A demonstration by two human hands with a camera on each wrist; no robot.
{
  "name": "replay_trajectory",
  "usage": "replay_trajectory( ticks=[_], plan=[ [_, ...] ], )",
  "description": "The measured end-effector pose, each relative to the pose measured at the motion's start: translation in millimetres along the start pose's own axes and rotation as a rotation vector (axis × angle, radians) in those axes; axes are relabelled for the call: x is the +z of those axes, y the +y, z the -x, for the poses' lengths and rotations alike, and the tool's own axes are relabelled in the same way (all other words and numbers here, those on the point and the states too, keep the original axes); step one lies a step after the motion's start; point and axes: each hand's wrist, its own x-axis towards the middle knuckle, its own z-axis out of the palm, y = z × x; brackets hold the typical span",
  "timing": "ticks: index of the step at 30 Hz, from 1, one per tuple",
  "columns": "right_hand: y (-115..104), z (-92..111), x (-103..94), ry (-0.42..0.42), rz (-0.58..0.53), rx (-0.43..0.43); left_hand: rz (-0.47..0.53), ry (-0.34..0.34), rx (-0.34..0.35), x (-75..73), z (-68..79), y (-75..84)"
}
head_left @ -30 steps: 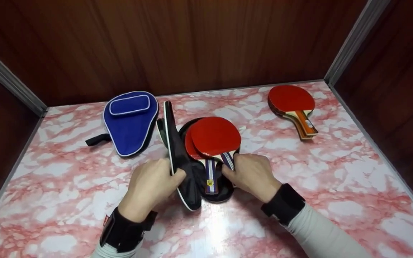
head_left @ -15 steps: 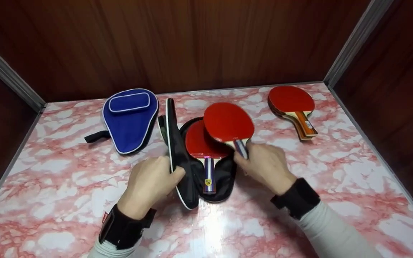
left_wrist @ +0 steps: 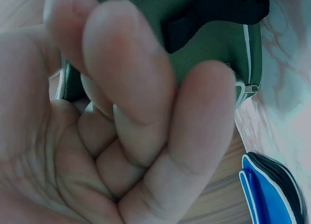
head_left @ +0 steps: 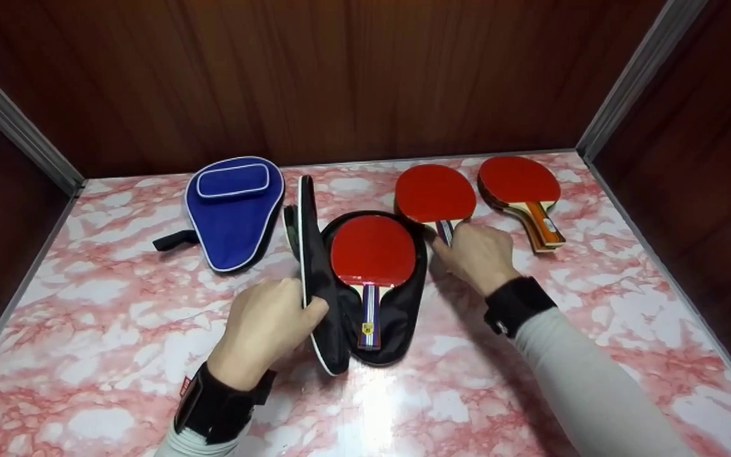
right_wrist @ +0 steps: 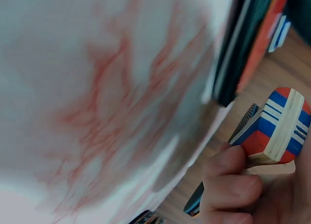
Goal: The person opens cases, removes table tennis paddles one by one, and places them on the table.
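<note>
My left hand (head_left: pixel 267 330) pinches the edge of a paddle case's raised lid (head_left: pixel 324 304), thumb on the black inner side. That lid stands nearly upright; its outside, green with a black strap, shows in the left wrist view (left_wrist: pixel 209 49). In the case's open black-lined base (head_left: pixel 403 324) lies a red table tennis paddle (head_left: pixel 373 251), its striped handle pointing toward me. My right hand (head_left: pixel 483 257) grips a second red paddle (head_left: pixel 435 193) by its striped handle, beyond the case's upper right edge. Whether this paddle touches the table cannot be told. The handle's butt (right_wrist: pixel 282 129) shows in the right wrist view.
A zipped blue paddle case (head_left: pixel 232 222) with white piping and a black strap lies at the back left. Stacked paddles (head_left: pixel 518 181) with orange-brown handles lie at the back right. Wooden panels (head_left: pixel 340 82) wall in the pink marbled table (head_left: pixel 403 406).
My right hand has lifted the upper paddle off the one in the case and carried it up and right, near the stacked paddles. The left hand still holds the lid.
</note>
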Motion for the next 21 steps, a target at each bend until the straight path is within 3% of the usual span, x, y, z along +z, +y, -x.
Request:
replay_trajectory(
  ticks=[9,21],
  plan=[
    [8.2,-18.8,13.0,0.016,0.024,0.007,-0.02,0.023,0.031,0.9,-1.0,0.9],
    [12.2,-26.9,20.4,0.042,0.035,-0.022,-0.015,0.039,0.031,2.5,-1.7,0.4]
  ],
)
